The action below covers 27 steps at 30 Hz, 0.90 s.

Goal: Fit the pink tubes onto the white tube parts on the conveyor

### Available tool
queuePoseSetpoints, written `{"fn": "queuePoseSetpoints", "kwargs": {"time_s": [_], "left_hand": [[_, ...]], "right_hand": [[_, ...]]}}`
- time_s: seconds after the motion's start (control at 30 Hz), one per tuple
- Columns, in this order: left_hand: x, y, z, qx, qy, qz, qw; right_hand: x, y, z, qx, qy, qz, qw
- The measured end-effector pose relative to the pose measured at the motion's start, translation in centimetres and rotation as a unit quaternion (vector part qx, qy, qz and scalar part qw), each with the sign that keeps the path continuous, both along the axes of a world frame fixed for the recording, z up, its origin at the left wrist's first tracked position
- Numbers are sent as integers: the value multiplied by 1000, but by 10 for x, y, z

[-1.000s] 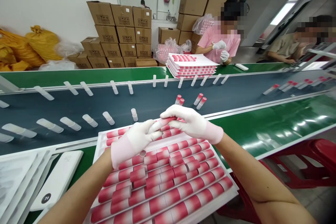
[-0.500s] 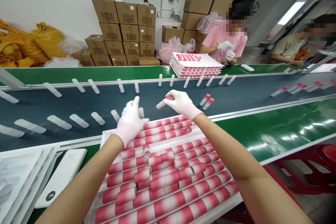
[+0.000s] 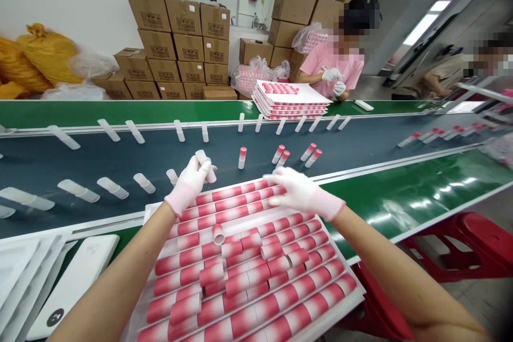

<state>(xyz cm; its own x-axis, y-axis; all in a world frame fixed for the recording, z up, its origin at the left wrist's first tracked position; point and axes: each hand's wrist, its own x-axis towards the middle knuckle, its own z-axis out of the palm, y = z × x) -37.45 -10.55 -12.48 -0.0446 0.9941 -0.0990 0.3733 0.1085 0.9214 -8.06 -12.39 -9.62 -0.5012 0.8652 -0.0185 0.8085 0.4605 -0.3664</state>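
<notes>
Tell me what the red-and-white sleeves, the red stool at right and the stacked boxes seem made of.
Red-and-white sleeves: smooth, satin-looking; plastic or coated paper, judging by thin-walled open ends.
Red stool: probably moulded plastic, smooth, with cut-out sides.
Stacked boxes: likely cardboard, matte brown with dark print.

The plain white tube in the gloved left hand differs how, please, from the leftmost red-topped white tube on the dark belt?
The plain white tube shows no red; the red-topped white tube has a red end. The plain tube tilts in the left hand; the red-topped tube stands on the dark belt. Both are slim cylinders.
</notes>
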Motion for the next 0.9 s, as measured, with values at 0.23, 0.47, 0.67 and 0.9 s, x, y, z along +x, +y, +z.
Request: {"fn": "queuePoseSetpoints", "kwargs": {"time_s": [0.23,0.47,0.67,0.9], "left_hand": [[36,-80,53,-81,-170,-151,970],[45,-103,51,-111,-90,-257,956],[36,-99,64,-204,-164,-319,911],[26,-82,47,-333,-269,-393,814]], "right_hand": [[15,-48,-1,-11,239,-23,971],[-23,-41,42,-142,481,-49,864],[-30,-34,33,-234,552,17,800],[-31,-29,35,-264,556,48,786]]}}
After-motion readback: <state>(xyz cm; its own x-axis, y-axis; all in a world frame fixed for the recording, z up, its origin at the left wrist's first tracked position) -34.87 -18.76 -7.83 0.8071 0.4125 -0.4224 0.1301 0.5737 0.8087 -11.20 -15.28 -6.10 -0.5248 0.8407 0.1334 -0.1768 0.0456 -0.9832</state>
